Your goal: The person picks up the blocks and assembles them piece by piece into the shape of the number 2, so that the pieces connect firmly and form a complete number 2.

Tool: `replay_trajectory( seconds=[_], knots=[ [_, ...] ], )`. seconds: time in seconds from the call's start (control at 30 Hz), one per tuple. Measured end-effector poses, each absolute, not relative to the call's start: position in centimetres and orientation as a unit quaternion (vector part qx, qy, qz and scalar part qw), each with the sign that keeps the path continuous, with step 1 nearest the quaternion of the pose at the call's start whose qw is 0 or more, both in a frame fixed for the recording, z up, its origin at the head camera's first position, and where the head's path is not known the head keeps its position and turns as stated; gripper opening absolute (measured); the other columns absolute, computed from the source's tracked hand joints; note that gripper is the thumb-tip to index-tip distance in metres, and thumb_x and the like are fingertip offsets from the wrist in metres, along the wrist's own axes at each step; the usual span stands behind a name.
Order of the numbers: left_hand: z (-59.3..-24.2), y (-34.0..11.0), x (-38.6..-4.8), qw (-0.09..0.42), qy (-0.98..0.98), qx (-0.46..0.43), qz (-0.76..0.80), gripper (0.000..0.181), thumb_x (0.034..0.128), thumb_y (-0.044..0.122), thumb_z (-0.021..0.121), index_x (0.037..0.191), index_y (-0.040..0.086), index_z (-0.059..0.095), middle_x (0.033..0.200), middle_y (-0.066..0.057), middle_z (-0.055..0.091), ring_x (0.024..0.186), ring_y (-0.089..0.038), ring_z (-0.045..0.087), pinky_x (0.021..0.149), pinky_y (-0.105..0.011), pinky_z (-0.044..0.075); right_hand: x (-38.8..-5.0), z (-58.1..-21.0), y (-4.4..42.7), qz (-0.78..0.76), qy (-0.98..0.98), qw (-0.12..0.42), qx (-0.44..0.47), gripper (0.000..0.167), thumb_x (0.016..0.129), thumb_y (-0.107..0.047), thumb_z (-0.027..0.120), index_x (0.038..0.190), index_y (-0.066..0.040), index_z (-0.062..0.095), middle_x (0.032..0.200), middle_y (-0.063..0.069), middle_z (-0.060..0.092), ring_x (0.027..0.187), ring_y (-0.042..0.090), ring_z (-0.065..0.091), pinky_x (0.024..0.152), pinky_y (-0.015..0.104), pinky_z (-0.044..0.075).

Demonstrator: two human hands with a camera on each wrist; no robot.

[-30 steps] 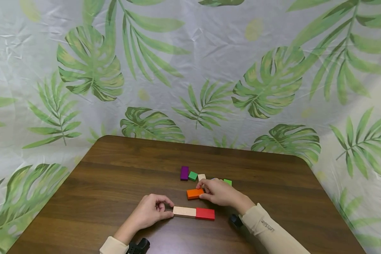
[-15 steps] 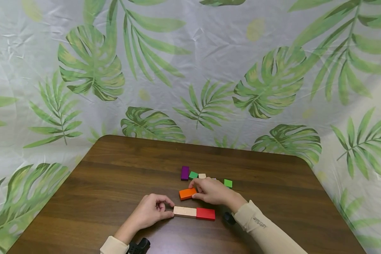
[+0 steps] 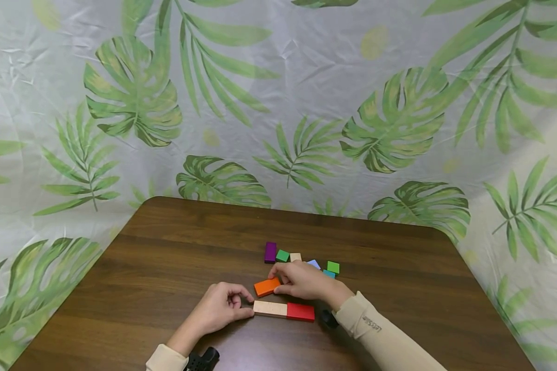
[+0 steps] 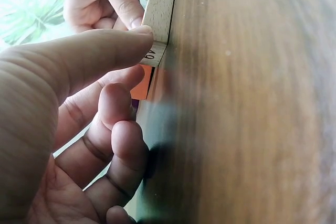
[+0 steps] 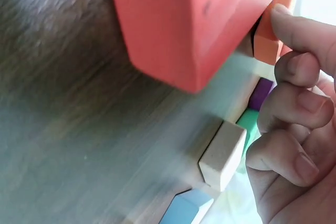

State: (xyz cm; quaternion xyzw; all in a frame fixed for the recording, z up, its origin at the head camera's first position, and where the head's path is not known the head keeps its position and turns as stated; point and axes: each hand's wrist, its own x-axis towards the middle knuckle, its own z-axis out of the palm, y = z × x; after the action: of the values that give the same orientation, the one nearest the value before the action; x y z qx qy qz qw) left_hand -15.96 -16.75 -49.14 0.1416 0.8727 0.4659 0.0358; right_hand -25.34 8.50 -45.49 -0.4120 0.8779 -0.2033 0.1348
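Note:
My left hand is at the left end of a plain wooden block, its thumb and index finger pinching that end. In the left wrist view, printed characters mark the end face of the wooden block. A red block lies end to end with it on the right. Just behind this row, my right hand pinches an orange block by its right end, between thumb and index finger. The right wrist view shows the orange block beyond the large red block; the other fingers are curled.
Behind the right hand lie a purple block, a green block, a small plain block, a light blue block, a teal block and a lime green block. All are on the brown wooden table.
My right hand has slid the orange block left, and it now sits slightly turned behind the plain block. The light blue and teal blocks came into sight. My left hand stays put.

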Motion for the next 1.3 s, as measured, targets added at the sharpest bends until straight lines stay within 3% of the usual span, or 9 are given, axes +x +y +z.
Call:
replay_trajectory(
  seconds=[0.53, 1.3],
  knots=[
    [-48.9, -16.7, -15.9, 0.039, 0.867, 0.135, 0.478, 0.016, 0.0827, 0.022, 0.094, 0.089, 0.019, 0.080, 0.063, 0.010, 0.054, 0.056, 0.001, 0.043, 0.054, -0.020, 0.036, -25.0, -45.3, 8.0, -0.214, 0.873, 0.165, -0.405, 0.025, 0.100, -0.023, 0.079, 0.123, -0.015, 0.072, 0.066, -0.011, 0.048, 0.057, 0.002, 0.040, 0.058, 0.018, 0.033],
    [-49.0, -16.7, -15.9, 0.027, 0.875, 0.129, 0.466, 0.019, 0.0829, 0.024, 0.094, 0.094, 0.020, 0.079, 0.063, 0.011, 0.053, 0.055, 0.001, 0.043, 0.055, -0.019, 0.037, -25.4, -44.9, 10.2, -0.234, 0.877, 0.153, -0.391, 0.030, 0.098, -0.023, 0.081, 0.126, -0.018, 0.071, 0.065, -0.011, 0.044, 0.057, 0.000, 0.039, 0.059, 0.019, 0.035]
  ],
)
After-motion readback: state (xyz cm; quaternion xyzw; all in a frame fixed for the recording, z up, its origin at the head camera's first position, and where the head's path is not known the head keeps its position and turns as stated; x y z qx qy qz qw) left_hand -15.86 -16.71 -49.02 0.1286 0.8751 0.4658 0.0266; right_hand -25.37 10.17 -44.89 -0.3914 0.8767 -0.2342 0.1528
